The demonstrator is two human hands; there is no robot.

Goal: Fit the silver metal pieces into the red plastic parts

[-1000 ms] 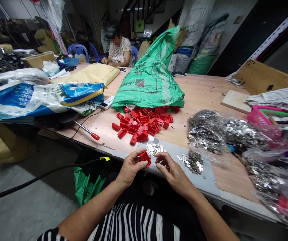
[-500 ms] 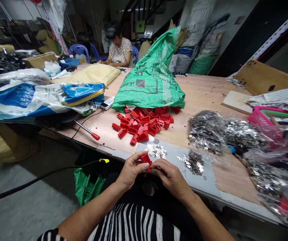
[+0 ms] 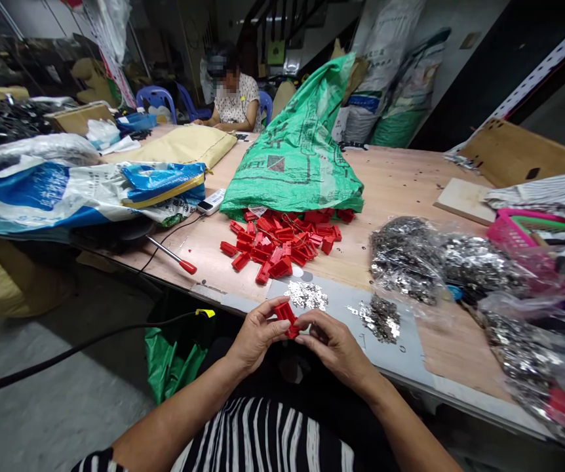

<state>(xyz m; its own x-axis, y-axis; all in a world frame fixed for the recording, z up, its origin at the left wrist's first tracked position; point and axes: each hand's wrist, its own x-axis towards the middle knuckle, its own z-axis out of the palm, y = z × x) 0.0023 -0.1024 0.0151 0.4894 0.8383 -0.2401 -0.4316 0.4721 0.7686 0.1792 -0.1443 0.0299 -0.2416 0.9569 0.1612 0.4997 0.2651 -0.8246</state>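
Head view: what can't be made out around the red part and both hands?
- Red part: its lower half is hidden by fingers of the left hand and right hand.
- Whether the right hand pinches a metal piece: too small.
- Shiny metal pieces: shapes too small.
- Green sack: its contents are covered.

Both forearms bare, angled in from below, converging at centre. Left hand (image 3: 255, 334): fingers curled, thumb and fingertips pinched together at the top. Right hand (image 3: 335, 346): palm down, knuckles up, fingers bent toward the left one. Fingertips of both hands meet; wrists roughly level, slightly flexed.
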